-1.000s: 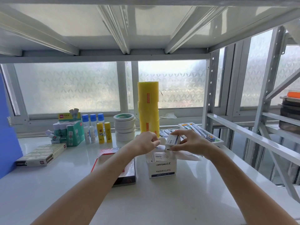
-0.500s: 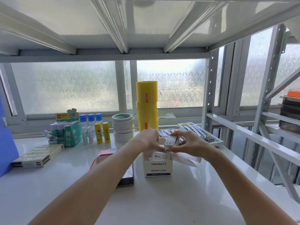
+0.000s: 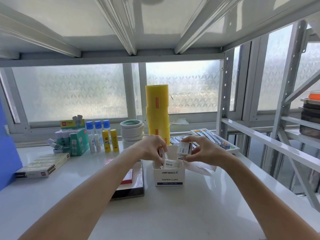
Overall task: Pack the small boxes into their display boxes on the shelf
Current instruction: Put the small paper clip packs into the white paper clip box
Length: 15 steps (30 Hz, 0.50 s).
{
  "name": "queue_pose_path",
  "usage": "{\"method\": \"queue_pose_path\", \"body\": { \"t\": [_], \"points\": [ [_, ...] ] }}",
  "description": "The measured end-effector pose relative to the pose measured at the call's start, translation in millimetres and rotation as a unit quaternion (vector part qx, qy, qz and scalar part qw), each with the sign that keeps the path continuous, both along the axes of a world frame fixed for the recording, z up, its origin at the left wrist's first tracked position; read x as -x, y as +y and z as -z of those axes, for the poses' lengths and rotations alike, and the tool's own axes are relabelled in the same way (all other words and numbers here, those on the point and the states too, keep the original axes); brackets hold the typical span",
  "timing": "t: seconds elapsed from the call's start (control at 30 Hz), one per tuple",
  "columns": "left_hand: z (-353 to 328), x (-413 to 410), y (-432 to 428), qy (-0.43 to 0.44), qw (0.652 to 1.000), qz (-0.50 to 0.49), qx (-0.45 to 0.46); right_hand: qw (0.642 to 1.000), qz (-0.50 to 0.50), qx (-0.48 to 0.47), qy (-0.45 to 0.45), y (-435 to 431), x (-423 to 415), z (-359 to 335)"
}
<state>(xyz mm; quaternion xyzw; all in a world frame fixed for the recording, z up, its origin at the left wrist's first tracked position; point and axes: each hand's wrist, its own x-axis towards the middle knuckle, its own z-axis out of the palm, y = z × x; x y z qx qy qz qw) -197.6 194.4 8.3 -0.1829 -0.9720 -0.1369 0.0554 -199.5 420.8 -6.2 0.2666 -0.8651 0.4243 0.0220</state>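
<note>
A white display box marked PAPER CLIPS stands open on the white shelf, with small white boxes inside, one leaning at the front. My left hand reaches into the box's left side and pinches a small box standing on edge there. My right hand holds another small paper clip box just above the display box's right rim.
A tall yellow roll and a stack of tape rolls stand behind the box. Glue sticks and a green glue box are at back left, a staple carton at left, a dark flat pack beside the box, a pen tray right.
My left hand has dropped from the box held between both hands down into the display box's left side. My right hand has lifted its small box a little to the right.
</note>
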Motion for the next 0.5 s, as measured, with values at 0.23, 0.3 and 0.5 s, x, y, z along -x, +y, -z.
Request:
{"method": "queue_pose_path", "body": {
  "t": [0.23,0.3,0.5],
  "points": [
    [10.0,-5.7,-0.9,0.010,0.999,-0.012,-0.045,1.000,0.006,0.012,0.003,-0.2,-3.9,-0.3],
    [4.3,-7.3,2.5,0.004,0.999,-0.037,0.014,1.000,0.007,0.018,0.006,-0.5,-3.4,0.2],
    [10.5,-5.0,10.1,0.015,0.994,-0.078,0.081,1.000,0.003,0.002,0.020,-1.3,0.3,0.5]
  ]
}}
